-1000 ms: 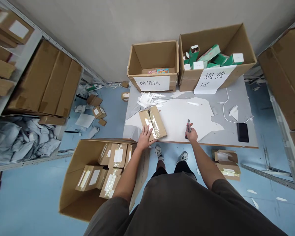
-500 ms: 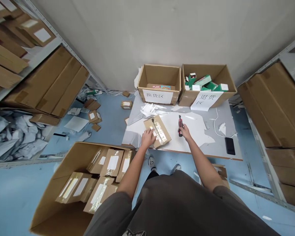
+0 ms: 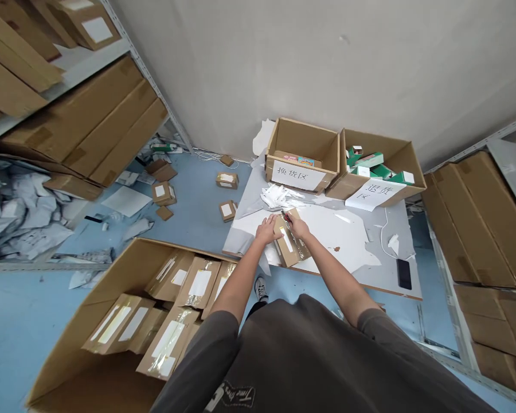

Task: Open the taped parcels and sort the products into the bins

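Observation:
A taped cardboard box (image 3: 289, 250) with a white label lies at the table's front edge. My left hand (image 3: 268, 230) grips its left side, thumb over the top face and fingers near the far corner. In my right hand (image 3: 300, 227) is a red and black utility knife (image 3: 286, 216), its front end at the far part of the box top. The blade itself is too small to make out. Shiny clear tape runs along the box beneath my right hand.
Behind stand two open cartons with handwritten signs, one with a few small packs (image 3: 298, 159), one with green boxes (image 3: 382, 171). Paper scraps (image 3: 281, 196) and a phone (image 3: 404, 274) lie on the table (image 3: 387, 229). A large carton (image 3: 64, 338) of parcels stands left; shelves flank both sides.
My right hand has brought the utility knife left from the tabletop onto the box. The box has been turned, and another face with a label shows. The view has shifted.

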Motion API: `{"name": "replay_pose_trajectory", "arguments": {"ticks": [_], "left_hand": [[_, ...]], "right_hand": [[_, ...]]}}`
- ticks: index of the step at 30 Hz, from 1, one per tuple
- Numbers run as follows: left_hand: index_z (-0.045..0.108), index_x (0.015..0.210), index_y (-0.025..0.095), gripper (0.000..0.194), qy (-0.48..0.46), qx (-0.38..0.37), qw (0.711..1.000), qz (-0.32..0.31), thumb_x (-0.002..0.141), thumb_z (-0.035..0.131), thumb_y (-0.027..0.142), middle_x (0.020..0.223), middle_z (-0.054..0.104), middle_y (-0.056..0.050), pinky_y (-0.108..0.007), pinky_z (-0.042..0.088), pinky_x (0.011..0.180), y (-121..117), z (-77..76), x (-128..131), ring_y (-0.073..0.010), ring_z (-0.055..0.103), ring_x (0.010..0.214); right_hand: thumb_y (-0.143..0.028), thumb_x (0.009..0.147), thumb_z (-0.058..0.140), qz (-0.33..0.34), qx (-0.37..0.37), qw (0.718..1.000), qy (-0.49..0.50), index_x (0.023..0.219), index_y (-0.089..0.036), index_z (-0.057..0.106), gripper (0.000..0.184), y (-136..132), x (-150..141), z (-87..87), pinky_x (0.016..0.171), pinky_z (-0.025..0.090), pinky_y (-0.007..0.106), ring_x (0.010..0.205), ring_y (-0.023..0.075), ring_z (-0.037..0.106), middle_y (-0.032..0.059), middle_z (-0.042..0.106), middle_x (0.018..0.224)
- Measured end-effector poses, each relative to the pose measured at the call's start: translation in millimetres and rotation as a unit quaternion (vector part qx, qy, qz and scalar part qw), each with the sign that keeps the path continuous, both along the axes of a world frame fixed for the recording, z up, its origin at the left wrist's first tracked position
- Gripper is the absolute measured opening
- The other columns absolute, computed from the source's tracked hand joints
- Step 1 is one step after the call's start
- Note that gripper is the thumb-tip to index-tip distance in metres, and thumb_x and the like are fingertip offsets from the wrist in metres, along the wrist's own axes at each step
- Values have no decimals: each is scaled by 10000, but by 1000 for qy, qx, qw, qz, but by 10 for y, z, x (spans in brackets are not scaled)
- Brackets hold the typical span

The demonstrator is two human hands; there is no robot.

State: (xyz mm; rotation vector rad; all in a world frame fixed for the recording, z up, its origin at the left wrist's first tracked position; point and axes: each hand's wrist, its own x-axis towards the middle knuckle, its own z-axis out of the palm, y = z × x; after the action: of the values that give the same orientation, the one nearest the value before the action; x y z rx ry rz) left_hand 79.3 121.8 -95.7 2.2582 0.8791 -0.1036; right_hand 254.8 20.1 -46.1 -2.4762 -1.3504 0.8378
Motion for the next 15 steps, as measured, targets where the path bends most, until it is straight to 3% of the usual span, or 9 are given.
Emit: {"name": "replay_pose_trajectory", "arguments": {"ticks": [5,10,13,15], "left_hand": [[257,1739,300,1129,-3,-9,999,37,831,745,759,1825,217,-120,-566,367,1240,-110,-9,20,-464,269,1614],[225,1750,264,1166,-8,-32,996,86,830,759,742,1836,157,-156,-555,378,1222,-307,-12,36,-461,407,1533],[218,1755,270,1154,10,-26,992,120,837,766,705,1841,145,-141,-564,377,1218,-429,-17,29,-473,439,1503],[214,1756,280,1141,23,-17,990,139,840,766,677,1843,147,-125,-579,386,1208,-481,-15,32,-479,428,1507]], "right_hand": [[-371,1024,573,53,-46,996,-49,1706,-277,421,706,-73,6,-6,995,521,431,1177,359,734,149,781,1302],[-471,964,717,73,-28,997,-29,1690,-264,451,800,-16,-15,-12,1024,510,433,1204,373,734,175,777,1319],[-433,930,779,96,-28,995,-28,1689,-246,450,848,-39,-27,-30,1038,500,441,1234,389,723,199,762,1345],[-398,910,796,84,10,996,-19,1653,-244,512,810,-127,-16,-52,1026,503,437,1221,390,726,189,781,1303]]}}
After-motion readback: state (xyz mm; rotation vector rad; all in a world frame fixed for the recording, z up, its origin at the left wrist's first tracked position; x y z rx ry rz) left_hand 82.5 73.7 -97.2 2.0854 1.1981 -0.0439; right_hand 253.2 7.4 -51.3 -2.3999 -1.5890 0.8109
